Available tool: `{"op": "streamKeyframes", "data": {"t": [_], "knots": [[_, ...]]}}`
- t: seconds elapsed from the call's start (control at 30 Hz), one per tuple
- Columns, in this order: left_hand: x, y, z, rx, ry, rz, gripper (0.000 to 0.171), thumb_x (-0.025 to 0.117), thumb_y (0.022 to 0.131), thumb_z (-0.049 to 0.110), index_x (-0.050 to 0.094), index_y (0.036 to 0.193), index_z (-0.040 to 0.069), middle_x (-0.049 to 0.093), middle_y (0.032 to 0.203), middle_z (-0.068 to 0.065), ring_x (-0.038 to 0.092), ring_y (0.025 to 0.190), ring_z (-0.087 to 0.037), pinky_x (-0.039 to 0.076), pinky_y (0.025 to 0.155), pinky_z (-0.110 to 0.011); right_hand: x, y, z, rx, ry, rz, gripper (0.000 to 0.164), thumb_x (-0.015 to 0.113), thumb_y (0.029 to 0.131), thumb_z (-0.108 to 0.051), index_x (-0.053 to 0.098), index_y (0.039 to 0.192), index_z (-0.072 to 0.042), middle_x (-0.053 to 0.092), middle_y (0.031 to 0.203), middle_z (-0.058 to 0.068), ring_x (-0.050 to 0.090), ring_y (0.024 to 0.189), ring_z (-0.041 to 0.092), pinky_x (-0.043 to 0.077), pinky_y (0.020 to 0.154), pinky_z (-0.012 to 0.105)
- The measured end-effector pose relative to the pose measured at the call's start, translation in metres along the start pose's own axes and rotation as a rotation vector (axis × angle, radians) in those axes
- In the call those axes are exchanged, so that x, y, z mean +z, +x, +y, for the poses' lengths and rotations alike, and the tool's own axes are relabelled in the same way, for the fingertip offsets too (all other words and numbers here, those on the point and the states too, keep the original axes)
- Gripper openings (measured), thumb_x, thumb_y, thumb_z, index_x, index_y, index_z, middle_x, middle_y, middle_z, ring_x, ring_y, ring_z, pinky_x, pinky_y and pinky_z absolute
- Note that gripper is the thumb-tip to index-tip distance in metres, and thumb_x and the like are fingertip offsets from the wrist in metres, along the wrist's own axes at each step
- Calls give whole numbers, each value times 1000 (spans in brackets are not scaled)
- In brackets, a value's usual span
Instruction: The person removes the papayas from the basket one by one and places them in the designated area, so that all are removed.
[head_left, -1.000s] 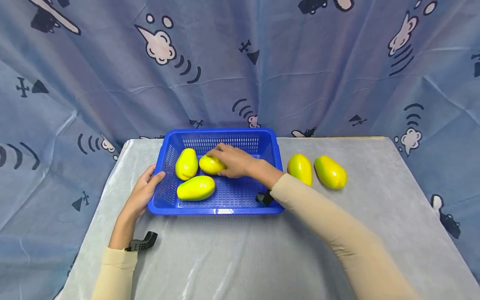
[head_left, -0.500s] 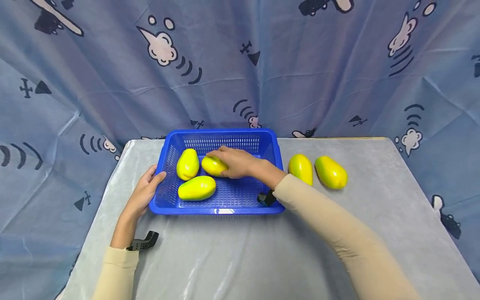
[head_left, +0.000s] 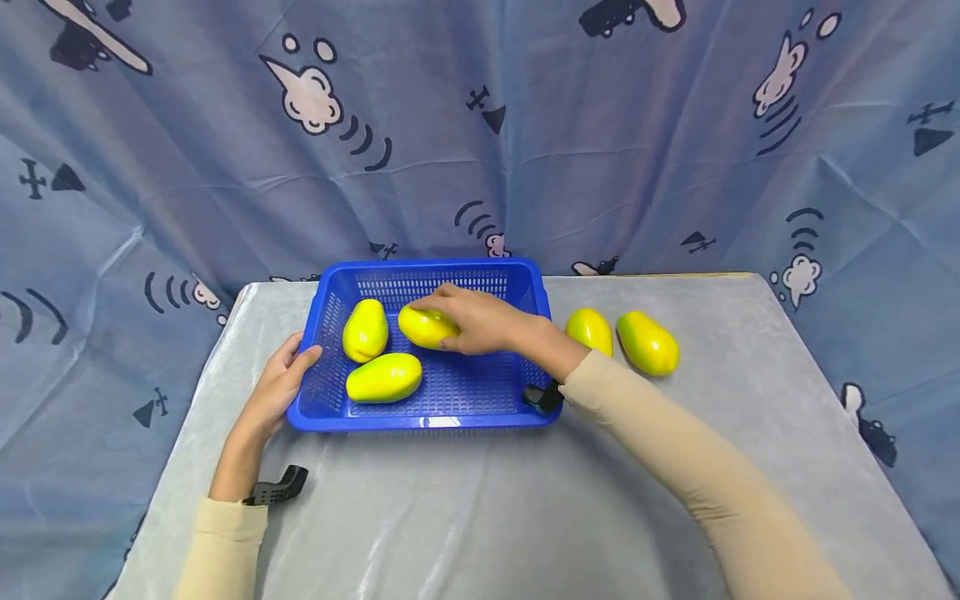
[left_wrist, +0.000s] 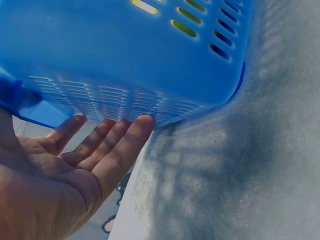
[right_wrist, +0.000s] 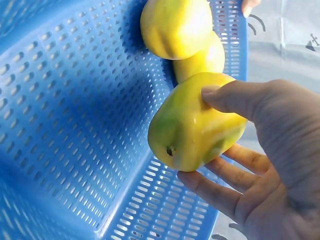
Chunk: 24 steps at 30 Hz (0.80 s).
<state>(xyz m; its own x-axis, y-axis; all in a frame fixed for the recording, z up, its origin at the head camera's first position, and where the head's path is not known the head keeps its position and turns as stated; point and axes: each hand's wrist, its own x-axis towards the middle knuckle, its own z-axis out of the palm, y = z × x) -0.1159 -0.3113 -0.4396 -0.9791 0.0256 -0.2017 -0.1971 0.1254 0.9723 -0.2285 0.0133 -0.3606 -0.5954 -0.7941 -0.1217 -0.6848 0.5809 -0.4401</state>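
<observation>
A curtained-off work spot, room type unclear; printed curtain (head_left: 435, 158) behind cloth-covered table (head_left: 465, 508).

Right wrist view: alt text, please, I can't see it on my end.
A right hand holds a yellow fruit with green patches over a slotted blue basket, thumb above and fingers below. Two more yellow fruits, overlapping in view, lie beyond it in the basket.

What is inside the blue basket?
Two yellow fruits lie left inside the basket; the right hand holds a third over its floor. In the head view, the floor beneath the hand and held fruit is hidden.
</observation>
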Motion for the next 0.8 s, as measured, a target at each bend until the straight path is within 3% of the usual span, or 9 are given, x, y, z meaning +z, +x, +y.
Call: {"op": "streamKeyframes", "data": {"t": [0.57, 0.8], "knots": [[2, -4, -1, -1, 33, 11, 61, 45, 114, 35, 28, 162, 1, 65, 113, 11, 71, 93, -4, 64, 78, -26, -4, -24, 1, -1, 56, 51, 64, 75, 98, -21, 50, 157, -22, 55, 151, 11, 59, 127, 27, 53, 113, 46], [3, -2, 0, 4, 31, 10, 61, 45, 114, 35, 28, 161, 0, 65, 113, 10, 71, 93, -5, 64, 78, -26, -5, -35, 3, 36, 61, 87, 74, 77, 96, -27, 43, 161, -21, 53, 151, 11, 59, 124, 26, 55, 109, 44]]}}
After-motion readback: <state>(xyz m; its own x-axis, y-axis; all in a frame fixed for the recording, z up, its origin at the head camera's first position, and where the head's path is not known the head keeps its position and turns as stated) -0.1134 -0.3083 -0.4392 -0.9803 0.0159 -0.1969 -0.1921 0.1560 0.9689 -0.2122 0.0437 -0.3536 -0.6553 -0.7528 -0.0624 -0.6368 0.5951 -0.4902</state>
